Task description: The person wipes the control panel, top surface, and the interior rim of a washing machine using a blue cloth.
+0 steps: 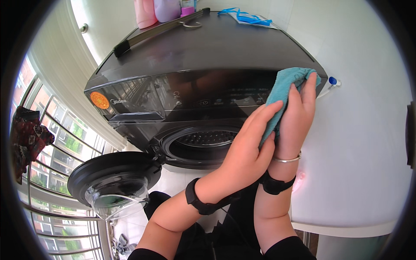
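A teal cleaning cloth (282, 89) lies against the right end of the control panel (208, 92) on a dark Midea front-loading washing machine (224, 48). My right hand (297, 110) grips the cloth near the machine's top right front corner. Beside it, my left hand (252, 143) holds the cloth's lower left edge between thumb and fingers. The round glass door (113, 185) hangs wide open on its left hinge, and the metal drum (208, 138) shows behind my left hand. Part of the panel is hidden by the cloth.
On the machine top lie a long bar (156, 34) with a metal hook and a blue strap (245, 18). Pink (145, 13) and lilac (167, 9) bottles stand at the back. A blue-handled tap (333, 81) juts from the right wall. A barred window (61, 146) is left.
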A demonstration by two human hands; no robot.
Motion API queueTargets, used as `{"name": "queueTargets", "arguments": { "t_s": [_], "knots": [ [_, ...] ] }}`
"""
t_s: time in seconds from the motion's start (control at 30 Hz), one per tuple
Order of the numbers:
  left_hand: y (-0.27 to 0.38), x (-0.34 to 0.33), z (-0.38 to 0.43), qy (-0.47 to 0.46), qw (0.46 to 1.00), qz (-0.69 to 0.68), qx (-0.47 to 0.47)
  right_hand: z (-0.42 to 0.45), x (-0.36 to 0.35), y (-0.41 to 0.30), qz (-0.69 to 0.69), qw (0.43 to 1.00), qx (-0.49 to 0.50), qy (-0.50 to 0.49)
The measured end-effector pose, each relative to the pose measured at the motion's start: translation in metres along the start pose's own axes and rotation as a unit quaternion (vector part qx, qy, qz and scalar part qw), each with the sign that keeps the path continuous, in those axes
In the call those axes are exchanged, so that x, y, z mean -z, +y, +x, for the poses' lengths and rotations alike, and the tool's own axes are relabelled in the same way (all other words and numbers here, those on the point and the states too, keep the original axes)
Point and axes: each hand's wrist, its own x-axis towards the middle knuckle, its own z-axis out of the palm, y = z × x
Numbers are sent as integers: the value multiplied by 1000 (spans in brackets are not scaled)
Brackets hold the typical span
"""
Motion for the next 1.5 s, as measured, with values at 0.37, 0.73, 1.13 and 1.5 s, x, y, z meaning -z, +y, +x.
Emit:
{"name": "queueTargets", "arguments": {
  "t_s": [0.37,0.73,1.13,1.5],
  "knots": [
    [-9,49,-68,99,991,56,63,-56,-45,27,-149,959,198,-140],
    [16,103,-116,268,954,22,134,-106,-124,16,-63,916,262,-297],
    [14,115,-123,364,919,-39,144,-125,-155,13,-92,902,310,-287],
    [6,134,-119,329,934,-48,133,-123,-167,8,-165,891,333,-262]
  ]
}}
